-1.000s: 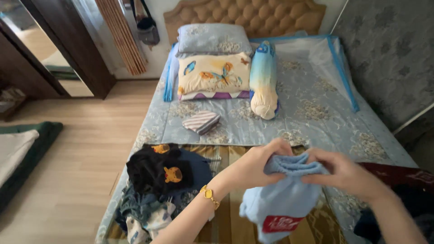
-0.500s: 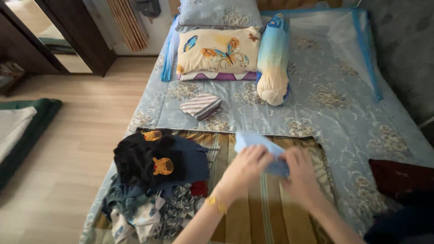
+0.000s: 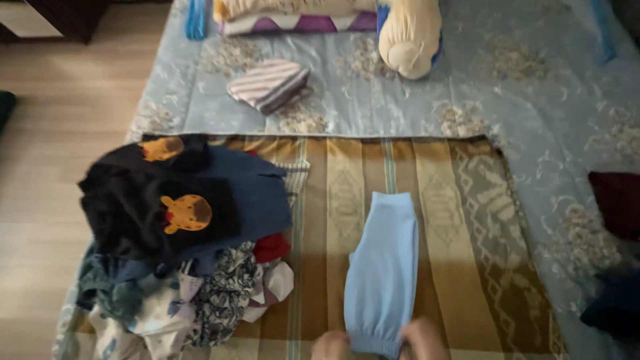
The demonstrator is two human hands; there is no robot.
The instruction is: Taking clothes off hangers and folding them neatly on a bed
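A light blue garment (image 3: 383, 270) lies flat and lengthwise on a brown striped cloth (image 3: 453, 220) spread over the bed. Only the fingertips of my hands show at the bottom edge of the head view. My left hand (image 3: 331, 347) and my right hand (image 3: 425, 339) pinch the near, cuffed end of the blue garment, one at each corner. The rest of both hands and arms is out of frame.
A heap of unfolded clothes (image 3: 180, 260), topped by a black piece with orange bear faces, lies left of the blue garment. A folded striped cloth (image 3: 268, 85) and a bolster (image 3: 409, 33) lie farther up the bed. Dark garments (image 3: 617, 207) are at the right edge. Wooden floor (image 3: 60, 133) runs along the left.
The blue garment was held bunched in both hands above the bed; now it is laid out flat on the brown cloth. The view has tilted downward and my hands have drawn back to the near edge.
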